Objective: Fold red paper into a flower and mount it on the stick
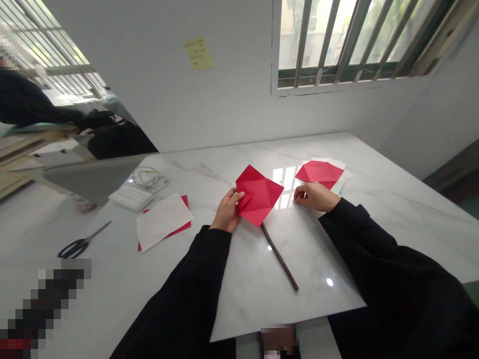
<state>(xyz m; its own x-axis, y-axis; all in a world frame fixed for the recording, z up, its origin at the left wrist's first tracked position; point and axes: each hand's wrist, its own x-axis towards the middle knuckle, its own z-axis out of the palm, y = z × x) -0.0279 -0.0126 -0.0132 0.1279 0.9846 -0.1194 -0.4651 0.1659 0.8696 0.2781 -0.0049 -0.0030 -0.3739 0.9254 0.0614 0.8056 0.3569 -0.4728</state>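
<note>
A creased sheet of red paper is pinched at its left edge between the thumb and fingers of my left hand, a fold standing up near the thumb. My right hand is apart from it on the right, with its fingers curled together; whether anything small is between them is hidden. Just beyond that hand lies a folded red paper on top of white sheets. A thin dark brown stick rests on the table, its upper end hidden behind the held red paper.
The marble-patterned table ends at a wall. To the left lie white paper over red paper, black-handled scissors, and a white device with a coiled cable. A yellow note is stuck on the wall beside a barred window.
</note>
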